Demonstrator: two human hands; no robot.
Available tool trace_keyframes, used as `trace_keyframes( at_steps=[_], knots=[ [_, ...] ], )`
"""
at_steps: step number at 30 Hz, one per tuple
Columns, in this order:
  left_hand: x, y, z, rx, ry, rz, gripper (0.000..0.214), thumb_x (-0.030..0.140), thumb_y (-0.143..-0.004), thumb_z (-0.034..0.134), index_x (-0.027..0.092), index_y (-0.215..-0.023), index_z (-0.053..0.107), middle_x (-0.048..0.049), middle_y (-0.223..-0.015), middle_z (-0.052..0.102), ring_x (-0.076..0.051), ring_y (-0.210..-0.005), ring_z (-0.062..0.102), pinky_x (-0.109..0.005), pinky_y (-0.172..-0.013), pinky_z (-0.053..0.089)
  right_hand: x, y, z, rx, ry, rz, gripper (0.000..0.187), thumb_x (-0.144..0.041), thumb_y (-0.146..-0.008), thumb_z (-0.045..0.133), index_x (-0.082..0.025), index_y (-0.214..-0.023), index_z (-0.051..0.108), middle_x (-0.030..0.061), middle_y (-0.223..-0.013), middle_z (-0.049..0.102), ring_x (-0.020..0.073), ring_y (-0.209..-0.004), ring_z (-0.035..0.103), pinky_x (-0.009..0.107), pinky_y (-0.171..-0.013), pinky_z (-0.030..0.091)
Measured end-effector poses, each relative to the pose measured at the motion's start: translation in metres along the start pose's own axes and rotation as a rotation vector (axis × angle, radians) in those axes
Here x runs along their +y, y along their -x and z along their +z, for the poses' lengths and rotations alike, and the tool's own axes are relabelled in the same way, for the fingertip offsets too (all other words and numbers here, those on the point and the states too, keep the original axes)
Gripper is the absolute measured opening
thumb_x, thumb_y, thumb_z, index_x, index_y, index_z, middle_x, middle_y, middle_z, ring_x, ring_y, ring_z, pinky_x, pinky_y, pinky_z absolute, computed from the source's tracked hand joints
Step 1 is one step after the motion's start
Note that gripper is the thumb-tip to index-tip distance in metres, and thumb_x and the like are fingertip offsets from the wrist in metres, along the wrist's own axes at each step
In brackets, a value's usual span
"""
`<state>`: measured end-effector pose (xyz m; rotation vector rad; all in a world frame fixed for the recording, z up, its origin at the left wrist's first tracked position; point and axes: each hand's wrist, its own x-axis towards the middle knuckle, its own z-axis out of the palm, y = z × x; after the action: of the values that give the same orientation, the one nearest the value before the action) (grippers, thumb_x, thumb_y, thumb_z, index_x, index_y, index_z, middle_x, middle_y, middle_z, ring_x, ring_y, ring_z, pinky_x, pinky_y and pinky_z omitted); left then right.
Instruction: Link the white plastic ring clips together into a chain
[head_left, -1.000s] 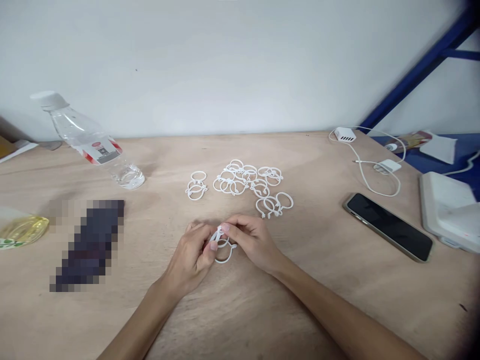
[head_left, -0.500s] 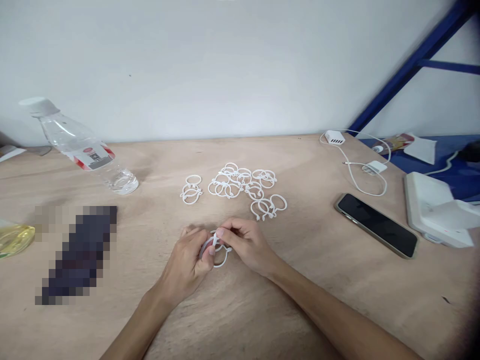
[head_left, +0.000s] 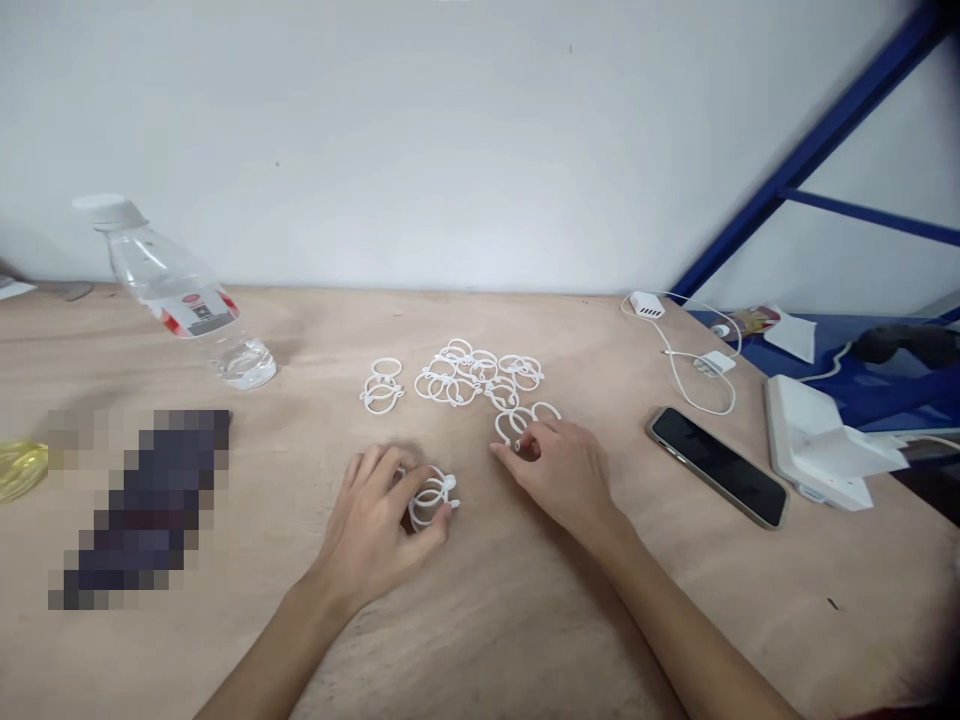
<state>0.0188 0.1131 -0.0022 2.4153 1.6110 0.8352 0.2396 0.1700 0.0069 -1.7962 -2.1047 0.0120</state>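
My left hand rests on the table with its thumb and index finger apart, around a small group of white plastic rings. Its thumb tip touches or nearly touches the edge of these rings, which have small knob-like ends. To the right, my right hand reaches to the front of a larger cluster of white rings. Its thumb and index finger are apart beside the nearest rings, partly covering them; whether they touch is unclear. Another few white rings lie overlapping beyond my left hand.
At left stand a tilted-looking water bottle, a pixelated dark object and a yellow coil. At right are a phone, a white stand-like device and a white charger with cable. A wall rises behind the wooden table.
My right hand has left the rings by my left hand and moved right to the cluster. My left hand's fingers have spread, and the ring it pinched now lies lower. The view has turned slightly right.
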Motion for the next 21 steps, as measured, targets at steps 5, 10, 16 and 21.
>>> trace_keyframes(
  at_steps=[5, 10, 16, 21],
  knots=[
    [0.002, 0.001, -0.001, 0.072, 0.076, -0.035, 0.041, 0.034, -0.076, 0.064, 0.02, -0.114, 0.062, -0.0096, -0.104, 0.06, -0.026, -0.096, 0.05, -0.042, -0.084, 0.042, -0.001, 0.0, 0.003, 0.002, -0.06, -0.02, 0.028, -0.042, -0.081, 0.058, -0.02, -0.063, 0.062, 0.006, -0.068, 0.063, 0.0218, -0.07, 0.056, 0.033, -0.063, 0.039],
    [0.0, 0.001, -0.003, 0.08, 0.147, -0.108, 0.039, 0.038, -0.083, 0.056, 0.018, -0.117, 0.057, -0.0098, -0.107, 0.063, -0.025, -0.096, 0.051, -0.041, -0.085, 0.04, -0.011, 0.005, -0.003, -0.123, -0.525, -0.056, 0.023, -0.043, -0.079, 0.063, -0.02, -0.077, 0.069, 0.0021, -0.065, 0.063, 0.0156, -0.057, 0.053, 0.03, -0.054, 0.041],
    [-0.003, 0.002, -0.004, 0.02, 0.188, -0.054, 0.048, 0.051, -0.085, 0.05, 0.017, -0.12, 0.051, -0.0111, -0.114, 0.062, -0.026, -0.098, 0.05, -0.042, -0.084, 0.037, -0.041, 0.02, -0.005, -0.316, -0.933, -0.148, 0.016, -0.034, -0.076, 0.07, -0.02, -0.084, 0.072, 0.0017, -0.069, 0.064, 0.0139, -0.061, 0.054, 0.027, -0.054, 0.043],
    [-0.002, 0.001, -0.005, 0.039, 0.24, 0.022, 0.029, 0.042, -0.083, 0.056, 0.018, -0.1, 0.057, -0.0054, -0.084, 0.064, -0.021, -0.081, 0.052, -0.035, -0.073, 0.04, -0.045, 0.025, -0.001, -0.31, -1.142, -0.161, 0.008, -0.024, -0.074, 0.072, -0.02, -0.08, 0.072, 0.0014, -0.069, 0.064, 0.0129, -0.063, 0.055, 0.027, -0.058, 0.046]
  ],
)
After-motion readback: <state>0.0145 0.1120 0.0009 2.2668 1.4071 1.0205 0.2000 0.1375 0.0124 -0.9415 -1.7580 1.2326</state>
